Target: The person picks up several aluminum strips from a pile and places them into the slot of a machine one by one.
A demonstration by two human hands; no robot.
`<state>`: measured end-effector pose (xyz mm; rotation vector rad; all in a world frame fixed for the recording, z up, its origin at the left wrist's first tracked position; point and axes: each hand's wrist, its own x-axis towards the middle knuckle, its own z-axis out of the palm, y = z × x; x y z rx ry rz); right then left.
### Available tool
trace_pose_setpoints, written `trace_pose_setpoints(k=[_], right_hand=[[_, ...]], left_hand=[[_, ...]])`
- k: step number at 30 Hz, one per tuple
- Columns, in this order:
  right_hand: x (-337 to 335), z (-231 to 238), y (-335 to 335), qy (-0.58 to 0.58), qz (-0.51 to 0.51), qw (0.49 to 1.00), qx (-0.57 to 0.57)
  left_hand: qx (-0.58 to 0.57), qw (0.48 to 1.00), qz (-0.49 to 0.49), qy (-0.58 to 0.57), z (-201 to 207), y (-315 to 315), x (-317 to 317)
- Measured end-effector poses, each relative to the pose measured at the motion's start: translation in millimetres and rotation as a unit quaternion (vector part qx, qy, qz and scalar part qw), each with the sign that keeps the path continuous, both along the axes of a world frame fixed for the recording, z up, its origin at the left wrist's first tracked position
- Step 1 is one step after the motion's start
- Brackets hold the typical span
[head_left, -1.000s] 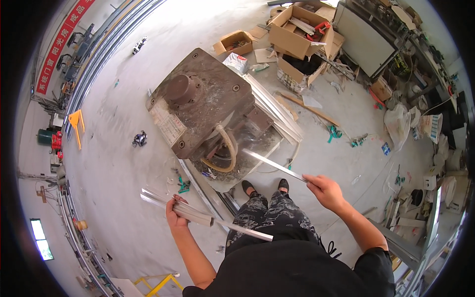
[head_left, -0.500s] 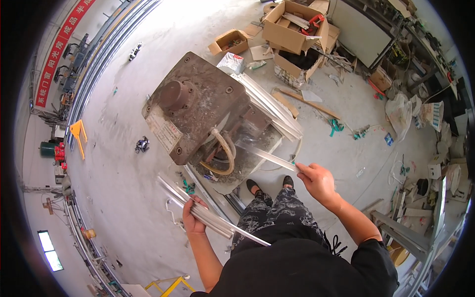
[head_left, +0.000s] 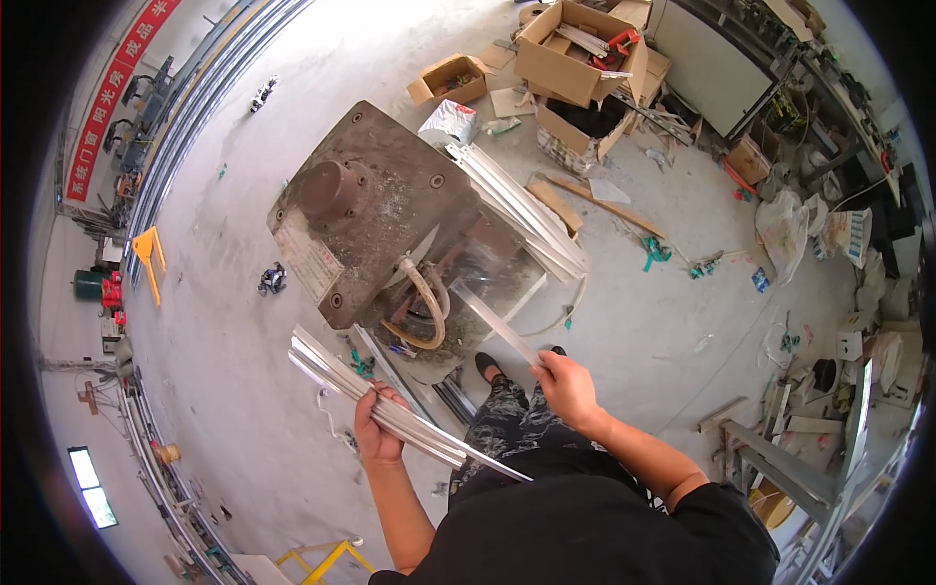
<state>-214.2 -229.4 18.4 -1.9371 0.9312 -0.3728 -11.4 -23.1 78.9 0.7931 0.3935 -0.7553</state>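
Observation:
A bundle of pale metal profile strips [head_left: 327, 369] is gripped in my left hand [head_left: 378, 429], its near end reaching toward my waist. My right hand [head_left: 568, 388] pinches the near end of a single profile strip [head_left: 497, 327]. That strip slants up and left to the working opening of a heavy brown machine [head_left: 395, 195]. Whether its far end touches the machine, I cannot tell. A bent hose [head_left: 429, 312] curves out from the machine's near side. More long white profiles [head_left: 517, 210] lie along its right side.
Open cardboard boxes [head_left: 565, 63] with scraps stand beyond the machine. Wooden strips [head_left: 604, 205] and green scraps [head_left: 655, 253] lie on the floor. At the right rises a metal frame [head_left: 790, 458]. Long profiles [head_left: 210, 107] line the left wall, near a yellow tool [head_left: 148, 258].
My right hand has moved left and slightly nearer my body, and its strip now slants more steeply. The bundle in my left hand has shifted slightly left.

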Motion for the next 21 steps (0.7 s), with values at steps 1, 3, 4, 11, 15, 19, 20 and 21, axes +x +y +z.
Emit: trace_pose_setpoints(k=[1, 3, 4, 11, 15, 19, 20, 21], right_hand=[[-1, 1, -1, 0.0, 0.002, 1.0, 0.0], [-1, 6, -1, 0.035, 0.027, 0.999, -0.029], [0, 10, -2, 0.034, 0.028, 0.999, -0.029], [0, -4, 2, 0.051, 0.02, 0.997, -0.055], [5, -2, -1, 0.043, 0.002, 0.995, -0.091], [9, 5, 8, 0.045, -0.011, 0.995, -0.083], [8, 6, 10, 0.048, -0.022, 0.995, -0.087], [9, 6, 10, 0.051, -0.032, 0.994, -0.092]], left_hand=[[0.001, 1.0, -0.007, 0.002, -1, -3, -4], [0.008, 1.0, -0.018, -0.002, -2, -10, -14], [0.016, 0.999, -0.03, -0.006, -2, -11, -17], [0.009, 1.0, 0.014, 0.02, -4, 0, 4], [-0.004, 1.0, 0.015, 0.004, 4, 12, 37], [0.001, 0.999, 0.027, -0.032, -2, 25, 77], [-0.008, 0.999, 0.024, -0.042, -5, 28, 86], [-0.002, 0.998, 0.036, -0.042, -5, 28, 94]])
